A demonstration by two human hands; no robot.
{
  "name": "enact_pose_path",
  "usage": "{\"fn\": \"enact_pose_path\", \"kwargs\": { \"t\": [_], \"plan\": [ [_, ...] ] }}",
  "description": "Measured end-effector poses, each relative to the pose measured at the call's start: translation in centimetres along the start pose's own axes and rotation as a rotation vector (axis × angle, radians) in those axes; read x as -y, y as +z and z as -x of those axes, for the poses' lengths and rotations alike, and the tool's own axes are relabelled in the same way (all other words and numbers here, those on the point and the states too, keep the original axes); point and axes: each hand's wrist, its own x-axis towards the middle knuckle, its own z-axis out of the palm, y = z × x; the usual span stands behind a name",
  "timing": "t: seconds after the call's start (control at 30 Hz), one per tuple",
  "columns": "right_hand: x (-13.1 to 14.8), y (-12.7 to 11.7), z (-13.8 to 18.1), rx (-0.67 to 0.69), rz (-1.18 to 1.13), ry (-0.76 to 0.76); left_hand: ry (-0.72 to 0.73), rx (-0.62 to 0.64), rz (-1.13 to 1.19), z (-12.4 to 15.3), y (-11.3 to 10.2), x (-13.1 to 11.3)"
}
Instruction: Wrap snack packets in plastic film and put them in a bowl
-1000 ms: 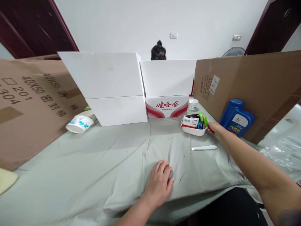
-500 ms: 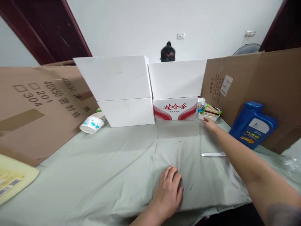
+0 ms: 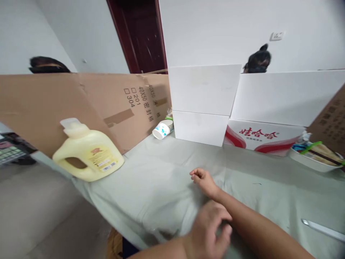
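At far left, well away from the fingers, a yellow jug [image 3: 90, 154] stands on the table [image 3: 151, 165], its handle facing the near edge, probably parked aside there. Behind it, brown cardboard [image 3: 105, 97] stands on edge, seemingly as a partition, since a head [image 3: 48, 65] shows above. Just beyond and left of the right fingers, a blue-leaf paper cup [image 3: 161, 130] tilts beside the cardboard, apparently tucked into the corner. A white box [image 3: 201, 126] rises straight ahead of those fingers, likely part of the same screen. The right hand [image 3: 204, 182] hangs over the cloth, fingers loosely bent, a little apart, with nothing visible in them. Nearer the body, the blurred left hand [image 3: 210, 230] has its fingers half curled, the thumb apart, gripping nothing I can see. Right of both, beyond the fingers, a lettered carton [image 3: 265, 138] continues the screen; beside it an oval bowl [image 3: 307, 163] keeps packets [image 3: 322, 150] together. A cutter [image 3: 326, 229] lies flat, well right of the left fingers.
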Motion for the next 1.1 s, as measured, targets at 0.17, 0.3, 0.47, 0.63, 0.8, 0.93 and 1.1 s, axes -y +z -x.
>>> {"fn": "enact_pose_path", "kwargs": {
  "t": [0.17,0.3,0.47,0.63,0.8,0.93,1.1],
  "plan": [
    [0.2,2.1,0.4,0.041,0.129,-0.153,-0.240,0.021,-0.596,-7.5,-13.1,10.5],
    [0.2,1.9,0.5,0.053,0.151,-0.142,-0.500,0.139,-1.051,-16.4,-18.7,19.9],
    [0.4,1.6,0.3,0.092,0.128,-0.087,-0.606,0.325,-1.108,-23.1,-21.6,26.7],
    [0.5,1.4,0.3,0.113,0.108,-0.065,-0.784,0.489,-1.164,-21.3,-25.8,28.4],
    [0.5,1.3,0.3,0.124,0.106,-0.059,-0.899,0.633,-1.178,-17.2,-30.9,24.9],
    [0.4,1.4,0.4,0.124,0.113,-0.063,-1.080,0.689,-1.128,-15.2,-35.1,20.9],
    [0.4,1.5,0.4,0.133,0.141,-0.080,-1.115,0.551,-1.155,-17.3,-36.1,20.1]
  ]
}}
